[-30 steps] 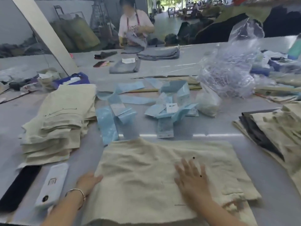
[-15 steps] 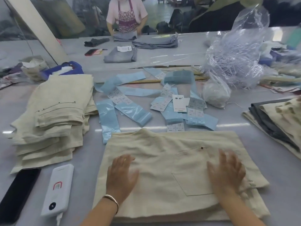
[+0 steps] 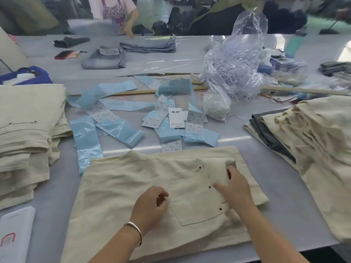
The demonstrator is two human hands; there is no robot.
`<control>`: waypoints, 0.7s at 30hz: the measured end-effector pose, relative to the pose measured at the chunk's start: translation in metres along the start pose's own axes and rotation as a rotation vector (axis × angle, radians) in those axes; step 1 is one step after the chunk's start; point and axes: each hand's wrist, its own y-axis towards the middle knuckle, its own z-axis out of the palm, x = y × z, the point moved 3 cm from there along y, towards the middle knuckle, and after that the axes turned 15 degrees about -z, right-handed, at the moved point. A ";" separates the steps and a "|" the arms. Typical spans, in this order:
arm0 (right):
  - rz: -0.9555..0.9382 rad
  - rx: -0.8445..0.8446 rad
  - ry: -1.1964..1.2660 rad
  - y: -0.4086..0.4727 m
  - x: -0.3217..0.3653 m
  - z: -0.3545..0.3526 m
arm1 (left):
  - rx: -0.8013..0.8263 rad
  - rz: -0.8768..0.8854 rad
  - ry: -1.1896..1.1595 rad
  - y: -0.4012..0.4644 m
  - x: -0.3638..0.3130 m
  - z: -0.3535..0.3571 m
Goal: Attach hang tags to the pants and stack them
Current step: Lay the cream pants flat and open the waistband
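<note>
A folded pair of cream pants [image 3: 121, 188] lay on the grey table [image 3: 284, 202], its back pocket [image 3: 191, 198] facing up. The right hand [image 3: 234, 188] rested at the pocket's right edge, fingers curled and pinching a fold of the cloth there. The left hand [image 3: 150, 205] sat on the pants just left of the pocket, fingers loosely curled and holding nothing. Beyond the pants lay a white hang tag [image 3: 176, 117] among blue strips [image 3: 85, 141]. A stack of pants [image 3: 28, 126] stood left of the pants

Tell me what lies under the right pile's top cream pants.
A dark grey garment shows beneath the cream pants, with another cream layer under it; anything deeper is covered.
</note>
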 end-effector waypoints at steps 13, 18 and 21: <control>-0.362 -0.018 0.164 -0.005 -0.001 -0.018 | 0.132 -0.202 -0.530 0.035 -0.090 0.037; -0.153 -0.068 0.063 0.009 -0.051 -0.038 | 0.090 -0.237 -0.600 0.047 -0.095 0.032; 0.006 0.106 0.319 0.018 -0.067 -0.033 | 0.030 -0.216 -0.568 0.050 -0.101 0.033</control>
